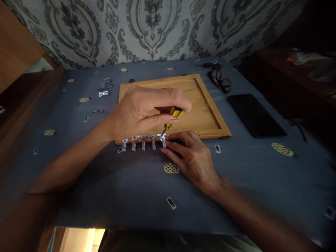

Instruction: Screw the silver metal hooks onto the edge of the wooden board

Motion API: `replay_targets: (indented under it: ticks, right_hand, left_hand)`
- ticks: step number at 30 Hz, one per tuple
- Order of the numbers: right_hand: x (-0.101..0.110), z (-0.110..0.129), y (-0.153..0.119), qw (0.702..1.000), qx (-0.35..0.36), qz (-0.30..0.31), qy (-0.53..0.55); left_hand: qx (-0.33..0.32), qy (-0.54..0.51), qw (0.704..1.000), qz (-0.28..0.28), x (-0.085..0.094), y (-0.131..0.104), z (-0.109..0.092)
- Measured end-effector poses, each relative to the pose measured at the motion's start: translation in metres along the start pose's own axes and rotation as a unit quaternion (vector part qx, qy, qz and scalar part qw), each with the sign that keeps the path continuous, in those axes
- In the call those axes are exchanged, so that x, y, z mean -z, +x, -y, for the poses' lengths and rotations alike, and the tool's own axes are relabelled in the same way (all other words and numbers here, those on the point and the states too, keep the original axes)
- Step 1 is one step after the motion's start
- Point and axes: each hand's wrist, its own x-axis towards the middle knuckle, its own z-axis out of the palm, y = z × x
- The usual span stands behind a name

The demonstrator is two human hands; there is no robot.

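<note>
My left hand (143, 108) is closed round the yellow and black handle of a screwdriver (175, 112). The screwdriver slants down to the left, its tip at the top of a small silver metal hook (163, 140). That hook sits on the near edge of a wooden frame (208, 98). From the right, my right hand (195, 159) has its thumb and fingers closed on the hook, steadying its side. Several similar hooks (143, 143) line the same edge to the left, sticking out toward me. The left hand covers part of the frame.
Loose metal hooks (104, 92) lie left of the frame, with small screws (98, 111) nearer me. At the right are a black tablet or phone (256, 115) and eyeglasses (223, 84). A blue patterned cloth (126, 196) covers the surface, and a patterned curtain (154, 31) hangs behind.
</note>
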Motion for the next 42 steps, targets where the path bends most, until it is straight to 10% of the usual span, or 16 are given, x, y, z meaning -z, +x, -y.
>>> replay_targets:
  ticks: [22,31,42]
  right_hand:
    - [0.001,0.000,0.000,1.000,0.006,-0.008,-0.002]
    - [0.001,0.000,-0.001,1.000,-0.006,-0.002,0.013]
    - [0.002,0.000,0.001,1.000,0.002,-0.002,0.011]
  left_hand:
    - [0.019,0.027,0.999,-0.009,-0.005,-0.002,-0.002]
    - [0.068,-0.001,0.986,-0.150,0.011,-0.001,-0.013]
    - [0.027,0.092,0.992,-0.076,-0.002,-0.007,-0.006]
